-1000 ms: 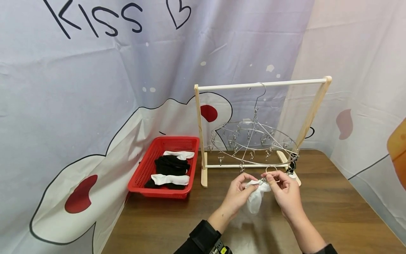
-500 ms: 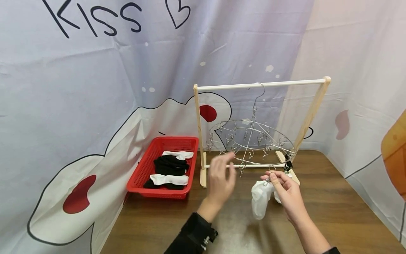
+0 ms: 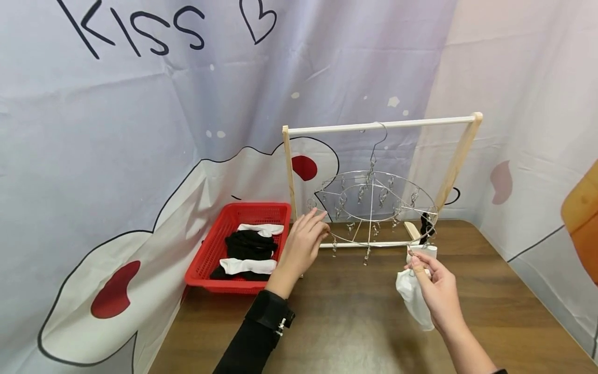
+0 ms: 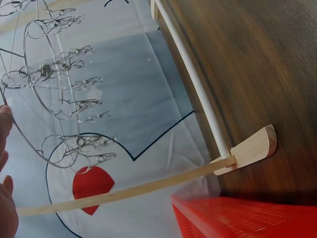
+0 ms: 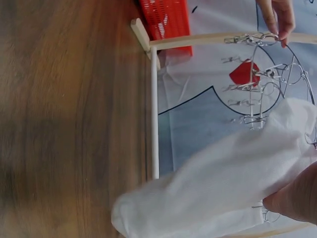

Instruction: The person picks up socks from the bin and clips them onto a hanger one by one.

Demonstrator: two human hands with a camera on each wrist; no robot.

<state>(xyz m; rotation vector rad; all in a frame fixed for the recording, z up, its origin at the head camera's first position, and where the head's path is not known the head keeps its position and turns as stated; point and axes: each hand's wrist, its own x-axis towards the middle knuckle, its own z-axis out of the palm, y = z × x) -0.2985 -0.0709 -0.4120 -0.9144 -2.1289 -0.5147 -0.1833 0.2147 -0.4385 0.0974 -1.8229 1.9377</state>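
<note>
A round wire clip hanger (image 3: 371, 205) hangs by its hook, ringed with several small metal clips. My left hand (image 3: 303, 241) is at the hanger's left rim and pinches the wire between thumb and fingers, as the right wrist view shows. At the front right of the rim, my right hand (image 3: 436, 291) pinches a clip by its upper end. From that clip droops a white sock (image 3: 413, 301), which fills much of the right wrist view. A black sock (image 3: 425, 228) hangs from the rim just behind, with more white fabric (image 3: 425, 252) beside it.
A wooden rack with a white top bar (image 3: 336, 128) carries the hanger on the brown table (image 3: 345, 322). To its left stands a red plastic basket (image 3: 198, 267) with white socks (image 3: 247, 266) and black socks (image 3: 249, 244). A printed cloth backdrop surrounds the table.
My left hand has let go of the white sock and moved left to the hanger's rim. The hanger has turned, and my right hand has shifted right with the clip and the white sock.
</note>
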